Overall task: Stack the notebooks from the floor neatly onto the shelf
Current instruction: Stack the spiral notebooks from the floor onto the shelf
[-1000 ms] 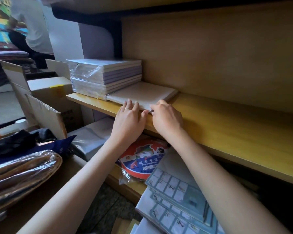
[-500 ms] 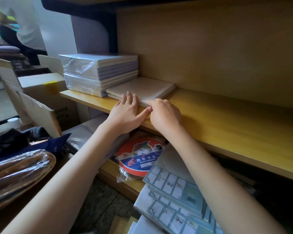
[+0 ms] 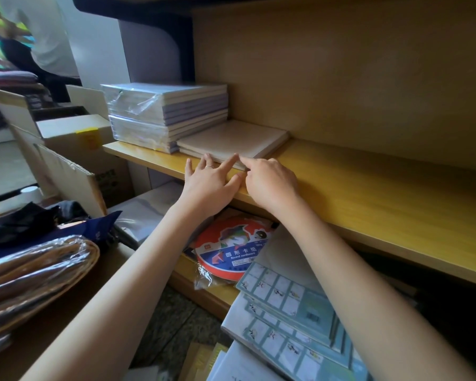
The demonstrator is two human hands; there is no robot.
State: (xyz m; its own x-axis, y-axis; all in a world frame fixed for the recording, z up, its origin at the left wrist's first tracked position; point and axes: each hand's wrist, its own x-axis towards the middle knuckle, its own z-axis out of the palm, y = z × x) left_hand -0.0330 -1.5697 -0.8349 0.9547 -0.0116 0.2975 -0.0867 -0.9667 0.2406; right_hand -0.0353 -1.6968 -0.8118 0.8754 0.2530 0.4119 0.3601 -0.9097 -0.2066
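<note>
The notebook (image 3: 232, 138) is lying flat on the shelf (image 3: 368, 193), its left side touching the wrapped stack (image 3: 168, 114); which way its long axis is running cannot be told. It is sitting just beyond both hands. The left hand (image 3: 209, 182) is laying straight fingers against the near edge, grasping nothing; the right hand (image 3: 271, 182) is touching that edge with one straight finger, the others curled and empty; both are equally near.

Left hand (image 3: 209, 185), right hand (image 3: 272, 185) — fingertips on notebooks (image 3: 231, 138), shelf (image 3: 368, 193) front.
</note>
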